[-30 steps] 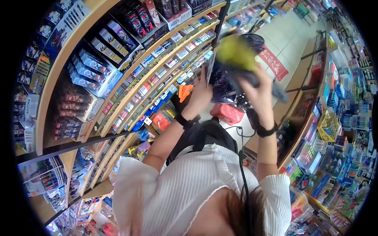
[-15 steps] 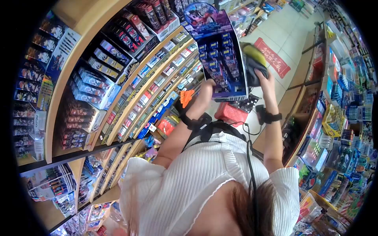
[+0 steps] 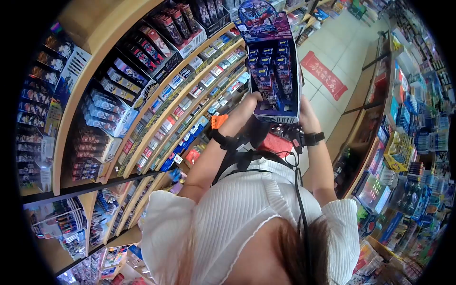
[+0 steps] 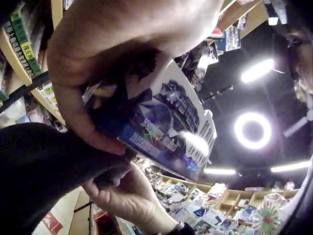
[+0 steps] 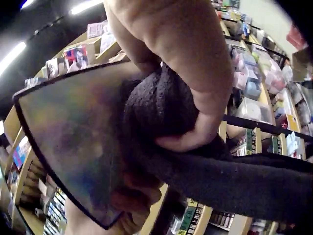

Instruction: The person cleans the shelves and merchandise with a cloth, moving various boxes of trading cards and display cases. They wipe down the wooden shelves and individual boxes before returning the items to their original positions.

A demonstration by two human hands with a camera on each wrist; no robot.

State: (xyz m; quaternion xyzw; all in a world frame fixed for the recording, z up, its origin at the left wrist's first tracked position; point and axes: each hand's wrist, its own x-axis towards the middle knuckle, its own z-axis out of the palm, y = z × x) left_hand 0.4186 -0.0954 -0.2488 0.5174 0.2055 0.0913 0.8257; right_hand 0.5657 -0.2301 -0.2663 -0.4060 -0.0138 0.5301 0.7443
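Note:
An upright purple-blue display box (image 3: 277, 112), its rounded header at the top, holds rows of small blue packets. The left hand (image 3: 246, 110) grips its lower left side; in the left wrist view the fingers of the left hand (image 4: 93, 73) curl round the printed box (image 4: 166, 125). At the box's right side is the right hand (image 3: 308, 116), partly hidden behind it. The right wrist view shows the right hand (image 5: 188, 63) gripping a bunched dark cloth (image 5: 161, 107) against a plain, shiny face of the box (image 5: 73, 132). The cloth is hidden in the head view.
Curved wooden shelves (image 3: 71, 61) packed with boxed goods stand close on the left. Another stocked shelf runs along the right, with a yellow basket (image 3: 398, 153). A red mat (image 3: 324, 76) lies on the tiled floor ahead, and a red item (image 3: 277, 144) is below the box.
The box has turned from edge-on to show its packets. The right hand has moved left with the dark and yellow cloth, from beside the box to behind its right side.

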